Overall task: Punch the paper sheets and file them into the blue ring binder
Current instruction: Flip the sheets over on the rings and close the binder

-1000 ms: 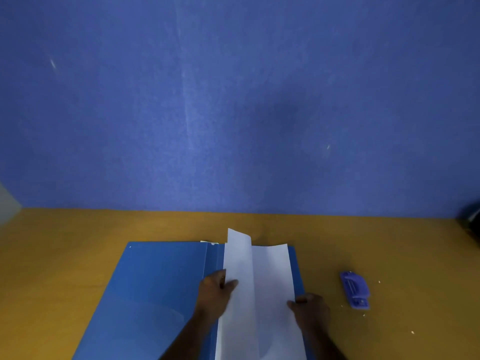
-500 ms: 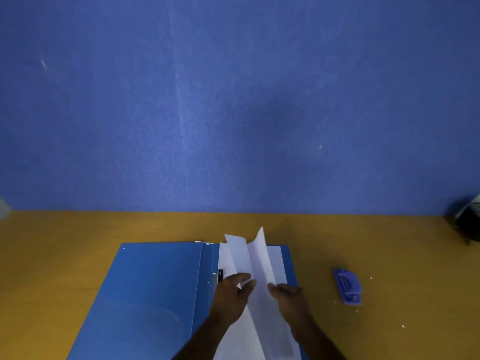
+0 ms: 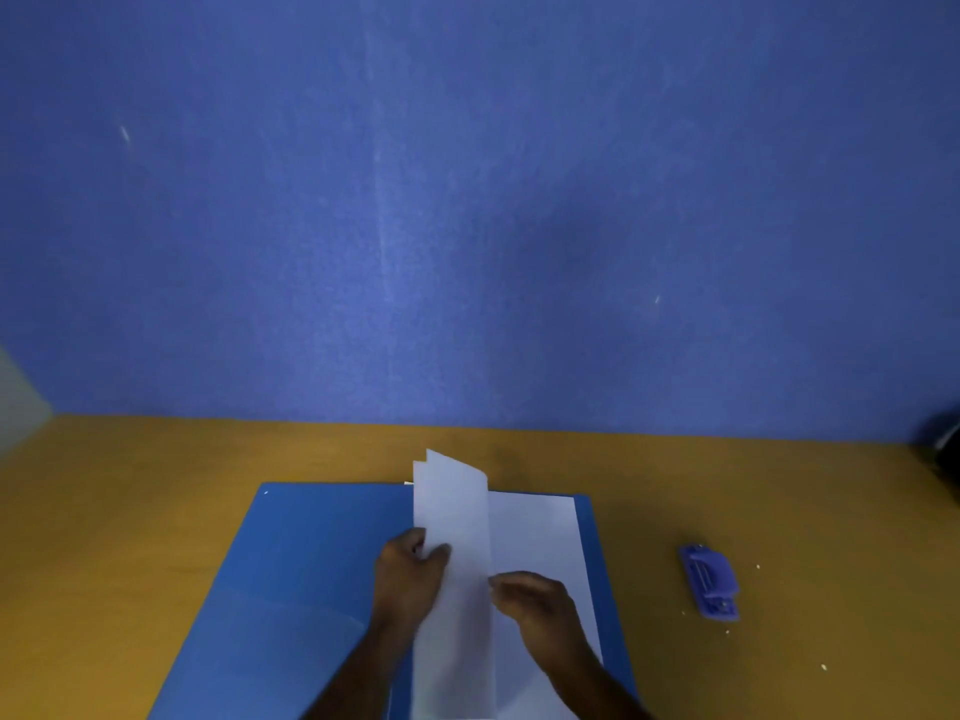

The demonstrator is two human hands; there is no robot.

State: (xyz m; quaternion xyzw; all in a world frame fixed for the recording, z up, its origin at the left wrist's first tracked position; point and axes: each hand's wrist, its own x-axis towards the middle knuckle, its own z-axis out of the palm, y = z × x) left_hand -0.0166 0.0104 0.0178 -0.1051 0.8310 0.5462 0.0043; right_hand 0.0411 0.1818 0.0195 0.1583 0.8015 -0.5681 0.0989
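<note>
The blue ring binder (image 3: 306, 579) lies open on the desk, its left cover flat. White paper sheets (image 3: 535, 532) rest on its right half. A few sheets (image 3: 452, 501) are lifted and folded over toward the spine, standing up at their far end. My left hand (image 3: 410, 569) pinches the left edge of these lifted sheets near the spine. My right hand (image 3: 530, 600) grips their right fold from the other side. The rings are hidden behind the paper. The small blue hole punch (image 3: 709, 582) sits on the desk to the right, apart from both hands.
The yellow-brown desk (image 3: 130, 501) runs up to a blue wall. Small paper bits (image 3: 823, 667) lie scattered around the punch. A dark object (image 3: 943, 449) shows at the far right edge. A pale surface (image 3: 15, 402) shows at the far left.
The lifted sheets went from an upright V between both hands to a flatter fold over the spine side. My right hand moved right and down a little; my left hand stayed at the spine.
</note>
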